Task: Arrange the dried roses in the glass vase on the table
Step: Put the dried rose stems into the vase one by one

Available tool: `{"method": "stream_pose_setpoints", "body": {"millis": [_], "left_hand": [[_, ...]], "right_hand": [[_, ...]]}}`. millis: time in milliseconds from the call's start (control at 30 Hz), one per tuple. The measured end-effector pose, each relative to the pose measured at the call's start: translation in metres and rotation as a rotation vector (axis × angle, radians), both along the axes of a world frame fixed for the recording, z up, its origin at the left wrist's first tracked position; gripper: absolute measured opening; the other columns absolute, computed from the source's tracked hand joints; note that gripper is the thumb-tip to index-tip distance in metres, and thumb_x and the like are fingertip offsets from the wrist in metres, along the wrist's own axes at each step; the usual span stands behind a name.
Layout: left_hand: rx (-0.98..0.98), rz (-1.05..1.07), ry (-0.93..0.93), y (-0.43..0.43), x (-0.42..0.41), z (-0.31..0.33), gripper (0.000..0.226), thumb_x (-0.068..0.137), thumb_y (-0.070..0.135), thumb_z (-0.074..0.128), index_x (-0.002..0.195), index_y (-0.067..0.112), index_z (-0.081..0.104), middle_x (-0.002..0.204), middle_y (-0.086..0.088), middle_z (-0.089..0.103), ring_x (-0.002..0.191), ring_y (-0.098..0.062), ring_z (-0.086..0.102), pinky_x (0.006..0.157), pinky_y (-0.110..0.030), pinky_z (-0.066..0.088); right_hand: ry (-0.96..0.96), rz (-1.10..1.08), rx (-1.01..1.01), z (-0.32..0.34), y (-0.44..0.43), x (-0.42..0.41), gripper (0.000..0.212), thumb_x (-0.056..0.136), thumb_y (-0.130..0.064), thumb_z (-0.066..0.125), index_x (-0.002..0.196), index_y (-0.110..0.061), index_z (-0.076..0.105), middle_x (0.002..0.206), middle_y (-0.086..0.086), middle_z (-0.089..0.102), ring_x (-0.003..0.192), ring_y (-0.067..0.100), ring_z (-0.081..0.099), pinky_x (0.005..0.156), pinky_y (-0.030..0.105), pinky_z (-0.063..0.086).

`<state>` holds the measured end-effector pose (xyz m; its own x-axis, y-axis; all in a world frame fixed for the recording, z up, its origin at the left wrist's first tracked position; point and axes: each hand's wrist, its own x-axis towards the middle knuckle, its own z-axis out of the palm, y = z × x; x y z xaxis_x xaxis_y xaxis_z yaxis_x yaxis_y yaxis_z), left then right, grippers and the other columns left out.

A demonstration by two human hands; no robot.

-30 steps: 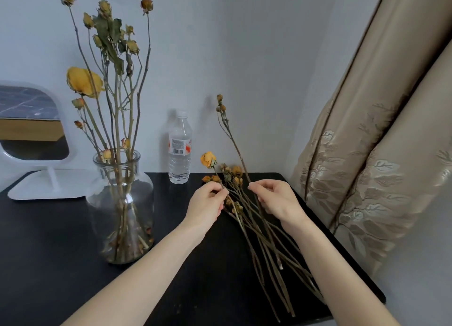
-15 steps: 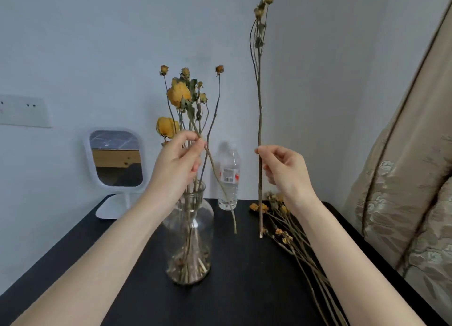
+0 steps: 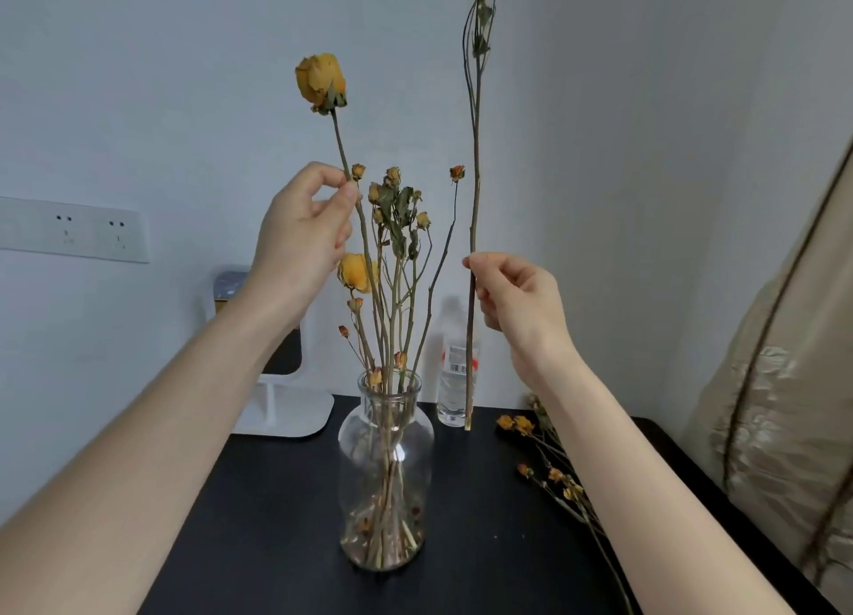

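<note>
A clear glass vase stands on the black table and holds several dried rose stems. My left hand pinches the stem of a yellow rose above the vase; that stem runs down toward the vase's mouth. My right hand pinches a long thin stem held upright to the right of the vase; its lower end hangs just above the table and its top leaves the frame. More dried roses lie on the table at the right.
A plastic water bottle stands behind the vase against the wall. A white stand mirror sits at the back left, partly hidden by my left arm. A beige curtain hangs at the right by the table's edge.
Both hands lifted stems off the pile on the table. My left hand has raised the yellow rose higher and brought it upright over the vase; my right hand keeps its stem upright.
</note>
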<state>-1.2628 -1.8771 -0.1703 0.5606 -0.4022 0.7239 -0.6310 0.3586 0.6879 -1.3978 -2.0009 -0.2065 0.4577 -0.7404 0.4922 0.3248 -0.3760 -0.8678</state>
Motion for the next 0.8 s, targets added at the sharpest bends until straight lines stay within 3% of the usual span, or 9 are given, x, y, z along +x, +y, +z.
{"method": "stream_pose_setpoints", "body": {"millis": [300,400,500,667,733,800], "left_hand": [[0.179,-0.006,0.049,-0.014,0.009,-0.047,0.012,0.092,0.025,0.053,0.091,0.019,0.063,0.048,0.013,0.047,0.039,0.001,0.041,0.041,-0.012,0.031],[0.265,0.038,-0.032,-0.014,0.013,-0.06,0.011,0.089,0.027,0.057,0.082,0.025,0.064,0.056,0.016,0.057,0.049,0.005,0.048,0.055,-0.018,0.035],[0.323,0.084,-0.11,-0.013,0.016,-0.069,0.011,0.087,0.029,0.06,0.076,0.03,0.063,0.056,0.001,0.054,0.047,-0.004,0.042,0.054,-0.021,0.035],[0.383,0.131,-0.268,-0.01,0.014,-0.065,0.006,0.085,0.027,0.063,0.079,0.025,0.064,0.038,0.012,0.048,0.039,0.0,0.044,0.052,-0.008,0.038],[0.455,0.132,-0.308,-0.011,0.012,-0.061,0.007,0.084,0.027,0.063,0.077,0.025,0.064,0.037,0.014,0.048,0.038,0.0,0.044,0.059,-0.019,0.045],[0.517,0.138,-0.337,-0.011,0.008,-0.057,0.007,0.083,0.028,0.064,0.076,0.026,0.065,0.037,0.009,0.046,0.036,-0.002,0.041,0.057,-0.024,0.043]], "right_hand": [[0.042,-0.007,-0.022,-0.01,-0.001,0.005,0.013,0.091,-0.02,0.058,0.083,-0.018,0.068,0.044,-0.016,0.048,0.041,-0.001,0.041,0.043,0.011,0.034],[0.043,-0.002,-0.024,-0.012,-0.002,0.005,0.014,0.091,-0.019,0.057,0.082,-0.019,0.068,0.044,-0.016,0.049,0.041,-0.001,0.041,0.043,0.01,0.034],[0.05,-0.01,-0.023,-0.013,-0.002,0.005,0.014,0.091,-0.019,0.057,0.082,-0.02,0.068,0.044,-0.016,0.049,0.041,-0.001,0.042,0.043,0.01,0.035],[0.053,-0.013,-0.003,-0.017,-0.002,0.008,0.012,0.091,-0.019,0.058,0.085,-0.017,0.069,0.047,-0.014,0.049,0.041,-0.001,0.041,0.043,0.01,0.035],[0.056,-0.01,-0.002,-0.018,-0.002,0.008,0.012,0.091,-0.018,0.058,0.086,-0.016,0.069,0.046,-0.015,0.05,0.04,-0.001,0.042,0.042,0.01,0.035],[0.057,-0.006,-0.004,-0.019,-0.002,0.009,0.012,0.091,-0.018,0.058,0.086,-0.015,0.069,0.045,-0.014,0.05,0.039,-0.001,0.042,0.042,0.01,0.034]]}}
